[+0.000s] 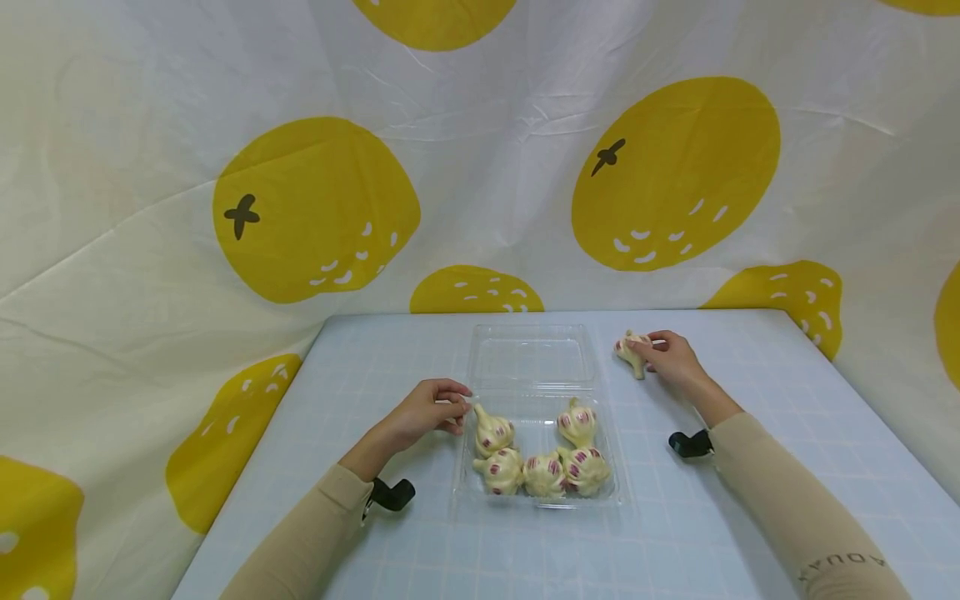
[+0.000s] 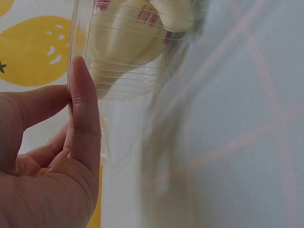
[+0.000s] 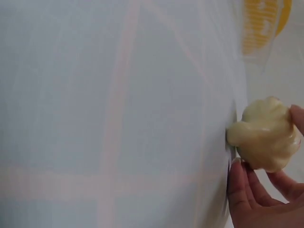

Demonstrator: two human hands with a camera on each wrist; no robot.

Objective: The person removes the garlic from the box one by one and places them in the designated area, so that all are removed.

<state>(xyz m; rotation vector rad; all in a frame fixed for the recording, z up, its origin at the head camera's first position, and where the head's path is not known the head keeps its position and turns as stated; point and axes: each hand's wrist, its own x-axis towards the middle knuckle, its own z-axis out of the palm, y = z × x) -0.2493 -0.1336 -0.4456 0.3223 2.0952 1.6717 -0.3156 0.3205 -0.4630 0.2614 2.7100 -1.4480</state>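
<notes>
A clear plastic clamshell box lies open on the table, several garlic bulbs with purple streaks inside its base. My left hand pinches the left rim of that box between thumb and fingers, close to one bulb's stem; the left wrist view shows the thumb and a finger on either side of the thin plastic edge. Right of the box's lid, my right hand holds another garlic bulb by its side. In the right wrist view this bulb sits between the thumb and fingers, low over the tabletop.
The box's transparent lid is folded back toward the far table edge. A pale blue checked cloth covers the table. Behind hangs a white curtain with yellow fruit prints. Black wrist devices hang under both forearms.
</notes>
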